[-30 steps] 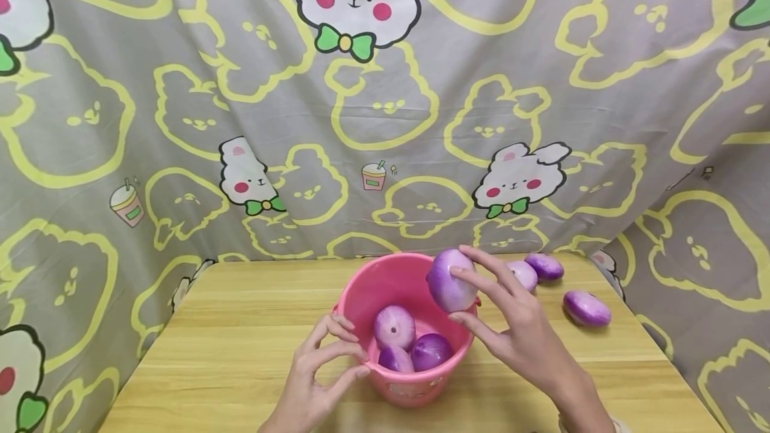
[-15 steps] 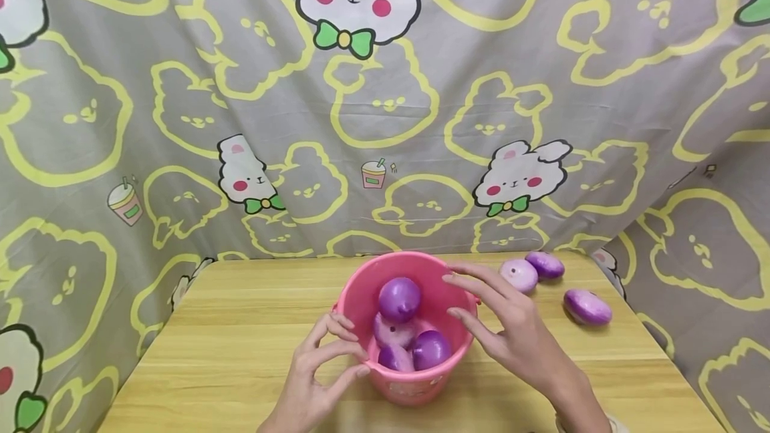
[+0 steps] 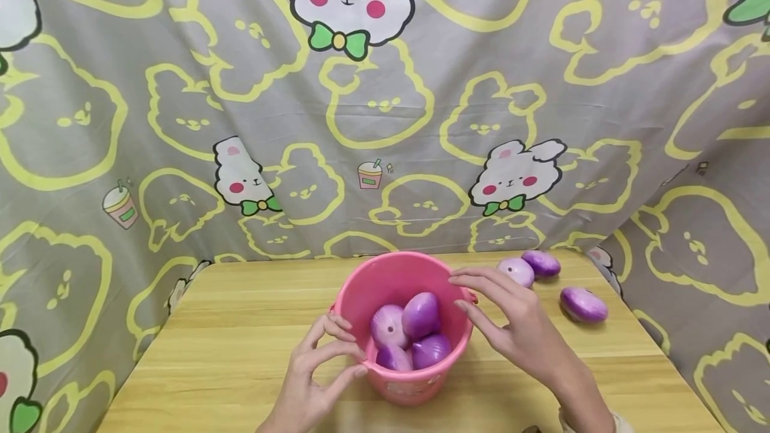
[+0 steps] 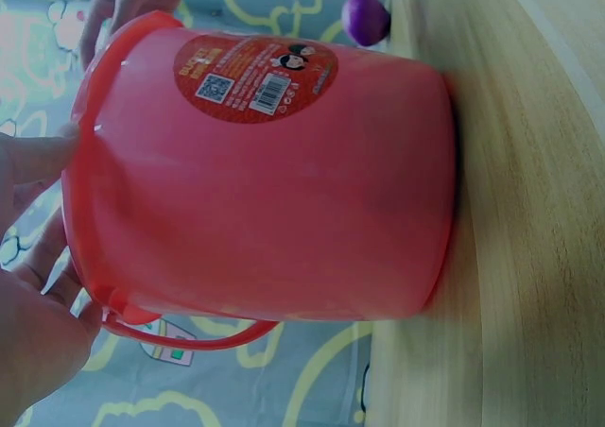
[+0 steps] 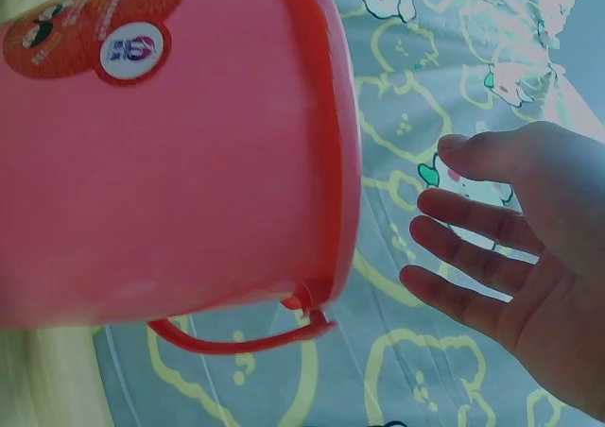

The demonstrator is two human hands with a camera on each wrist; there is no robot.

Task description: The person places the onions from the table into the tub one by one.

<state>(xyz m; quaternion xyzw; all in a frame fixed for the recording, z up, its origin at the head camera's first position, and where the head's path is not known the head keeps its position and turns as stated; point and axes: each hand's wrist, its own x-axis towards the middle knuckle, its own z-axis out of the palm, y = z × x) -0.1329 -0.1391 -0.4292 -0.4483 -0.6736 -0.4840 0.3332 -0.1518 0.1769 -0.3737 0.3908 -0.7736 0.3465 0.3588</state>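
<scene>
A pink plastic bucket (image 3: 404,386) stands upright on the wooden table with several purple onions inside. My left hand (image 3: 313,369) holds its rim at the near left, thumb and fingertips on the edge; the left wrist view shows the thumb (image 4: 43,158) against the rim. One onion (image 3: 421,315) lies on top of the others, leaning on a paler onion (image 3: 390,327). Over the bucket's right rim, my right hand (image 3: 520,326) is spread with nothing in it. In the right wrist view the same hand (image 5: 529,247) has its fingers extended, apart from the bucket wall (image 5: 189,181).
Three more onions lie at the table's back right: a pale one (image 3: 517,272), a purple one (image 3: 541,263) behind it, and another (image 3: 583,305) further right. The bucket's handle (image 4: 198,340) hangs down its far side. A patterned grey curtain (image 3: 385,112) encloses the table (image 3: 240,333).
My right hand has let go of an onion over the bucket. That onion has dropped in, then rolled right and settled on the others. My left hand has stayed at the rim.
</scene>
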